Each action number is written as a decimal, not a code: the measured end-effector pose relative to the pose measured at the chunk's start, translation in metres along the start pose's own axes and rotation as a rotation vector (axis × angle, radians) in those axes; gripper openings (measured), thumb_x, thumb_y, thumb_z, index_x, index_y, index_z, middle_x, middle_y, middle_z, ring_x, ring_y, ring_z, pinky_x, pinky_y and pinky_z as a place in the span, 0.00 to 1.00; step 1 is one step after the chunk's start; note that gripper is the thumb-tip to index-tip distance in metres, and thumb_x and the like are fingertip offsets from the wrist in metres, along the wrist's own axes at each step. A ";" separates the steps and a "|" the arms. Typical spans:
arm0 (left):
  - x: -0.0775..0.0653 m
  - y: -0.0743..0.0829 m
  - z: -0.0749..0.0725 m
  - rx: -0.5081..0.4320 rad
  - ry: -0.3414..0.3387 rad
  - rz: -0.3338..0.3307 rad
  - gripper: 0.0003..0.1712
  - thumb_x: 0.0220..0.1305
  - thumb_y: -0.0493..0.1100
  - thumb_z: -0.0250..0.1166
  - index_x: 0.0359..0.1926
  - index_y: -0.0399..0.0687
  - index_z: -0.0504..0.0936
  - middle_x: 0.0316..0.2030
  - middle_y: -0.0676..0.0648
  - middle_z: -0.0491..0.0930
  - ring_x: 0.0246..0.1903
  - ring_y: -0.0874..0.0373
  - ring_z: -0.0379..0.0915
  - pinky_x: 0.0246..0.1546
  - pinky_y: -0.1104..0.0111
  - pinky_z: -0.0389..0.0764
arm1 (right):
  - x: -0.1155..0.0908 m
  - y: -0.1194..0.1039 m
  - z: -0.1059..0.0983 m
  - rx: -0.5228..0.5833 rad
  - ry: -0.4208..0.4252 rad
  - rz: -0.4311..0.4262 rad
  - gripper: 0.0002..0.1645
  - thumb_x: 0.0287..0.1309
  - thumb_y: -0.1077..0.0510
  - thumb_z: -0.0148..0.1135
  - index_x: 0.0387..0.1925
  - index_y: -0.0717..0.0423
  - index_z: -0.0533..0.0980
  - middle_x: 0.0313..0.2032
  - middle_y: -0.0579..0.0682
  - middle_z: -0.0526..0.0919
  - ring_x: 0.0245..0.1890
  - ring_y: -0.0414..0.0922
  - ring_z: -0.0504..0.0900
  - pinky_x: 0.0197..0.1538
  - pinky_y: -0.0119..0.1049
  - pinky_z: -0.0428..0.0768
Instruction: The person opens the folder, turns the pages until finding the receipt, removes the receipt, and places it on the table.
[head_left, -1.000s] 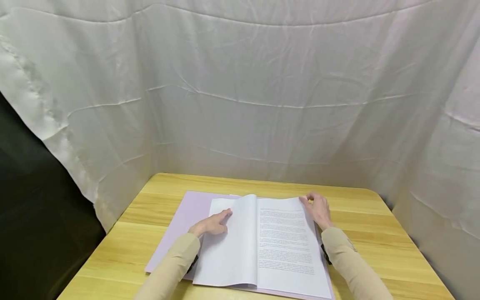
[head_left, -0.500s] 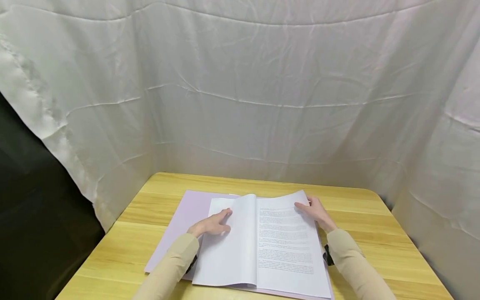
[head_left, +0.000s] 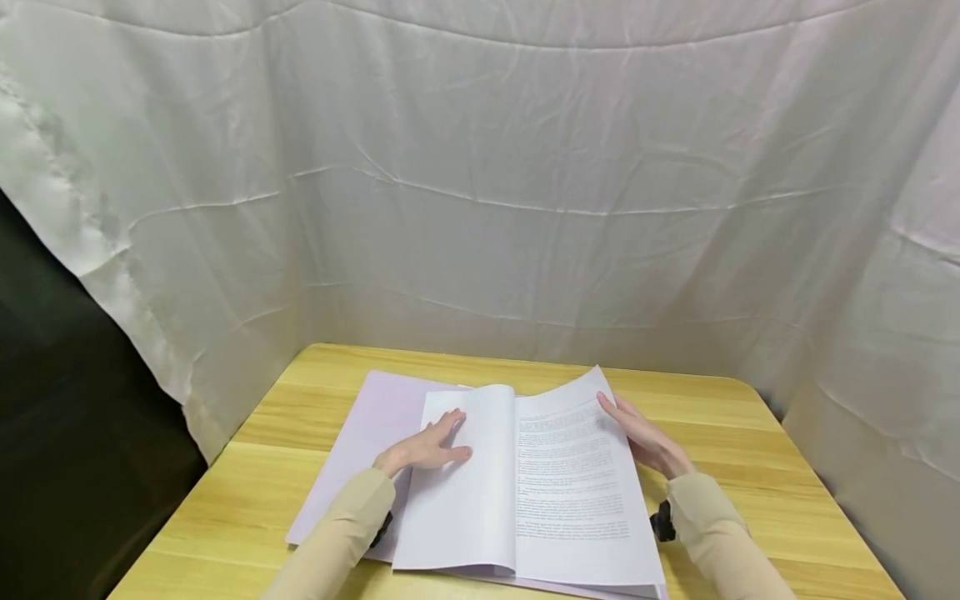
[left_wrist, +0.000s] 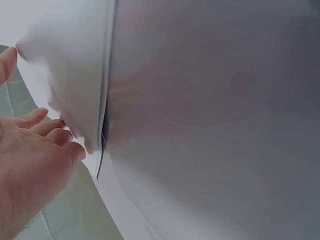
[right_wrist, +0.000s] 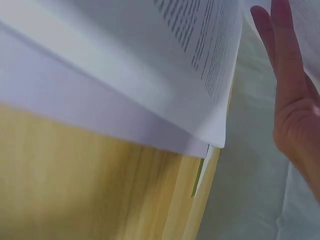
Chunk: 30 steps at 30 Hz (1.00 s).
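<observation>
A lilac folder lies spread on the table, with a stack of paper in it turned open. Its blank left-hand sheet curves up at the fold. Spread over that sheet, my left hand rests with its fingers apart; those fingers also show beside the paper in the left wrist view. The right-hand page carries lines of print, and its far right corner is raised. My right hand pinches this page near the corner, the tip of a digit on the printed face and the rest partly hidden behind the paper.
The pale wooden table has rounded far corners and shows bare wood on both sides of the folder. A light grey curtain hangs around its back and sides. Dark cloth hangs at the left.
My right hand has turned and shifted slightly right and toward me, and the page's far right corner has risen higher. The left hand stays on the blank sheet, its thumb a little further out.
</observation>
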<state>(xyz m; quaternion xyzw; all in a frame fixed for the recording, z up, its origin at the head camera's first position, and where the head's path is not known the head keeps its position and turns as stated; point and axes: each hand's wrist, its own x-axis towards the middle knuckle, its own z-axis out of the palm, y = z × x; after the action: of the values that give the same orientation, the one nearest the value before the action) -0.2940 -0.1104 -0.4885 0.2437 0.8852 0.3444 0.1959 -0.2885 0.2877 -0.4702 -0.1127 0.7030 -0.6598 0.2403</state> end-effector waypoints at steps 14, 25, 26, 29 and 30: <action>-0.004 0.010 0.001 -0.023 0.027 0.027 0.47 0.73 0.56 0.57 0.79 0.35 0.46 0.80 0.33 0.41 0.80 0.37 0.32 0.80 0.41 0.36 | -0.011 -0.008 0.021 0.103 -0.118 -0.124 0.49 0.67 0.27 0.07 0.73 0.51 0.52 0.54 0.49 0.76 0.54 0.45 0.78 0.58 0.45 0.75; -0.003 0.018 0.003 -0.123 0.065 0.028 0.50 0.71 0.58 0.59 0.81 0.43 0.44 0.81 0.37 0.39 0.80 0.36 0.28 0.79 0.39 0.36 | -0.013 -0.014 0.038 0.080 -0.094 -0.182 0.49 0.67 0.27 0.05 0.79 0.50 0.36 0.58 0.50 0.72 0.56 0.45 0.75 0.60 0.46 0.74; -0.003 0.019 0.004 -0.132 0.067 0.028 0.50 0.71 0.59 0.59 0.81 0.44 0.44 0.81 0.37 0.39 0.80 0.36 0.29 0.79 0.38 0.36 | -0.013 -0.015 0.039 0.075 -0.085 -0.180 0.49 0.67 0.27 0.05 0.79 0.50 0.36 0.58 0.49 0.73 0.56 0.45 0.75 0.60 0.46 0.74; -0.001 0.021 0.004 -0.148 0.069 0.036 0.51 0.70 0.60 0.60 0.81 0.46 0.44 0.81 0.36 0.39 0.80 0.34 0.30 0.78 0.37 0.38 | -0.013 -0.017 0.041 0.066 -0.079 -0.182 0.49 0.67 0.27 0.05 0.79 0.51 0.34 0.57 0.50 0.72 0.55 0.44 0.75 0.60 0.45 0.73; -0.001 0.022 0.004 -0.153 0.069 0.035 0.51 0.70 0.61 0.60 0.81 0.47 0.44 0.81 0.37 0.40 0.79 0.33 0.30 0.78 0.37 0.39 | -0.013 -0.018 0.041 0.067 -0.082 -0.184 0.49 0.67 0.27 0.05 0.79 0.51 0.34 0.58 0.50 0.72 0.56 0.44 0.75 0.60 0.45 0.73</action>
<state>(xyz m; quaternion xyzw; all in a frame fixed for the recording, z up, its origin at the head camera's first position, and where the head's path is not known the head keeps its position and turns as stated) -0.2849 -0.0945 -0.4753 0.2317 0.8581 0.4225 0.1774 -0.2596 0.2561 -0.4508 -0.1954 0.6569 -0.6971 0.2109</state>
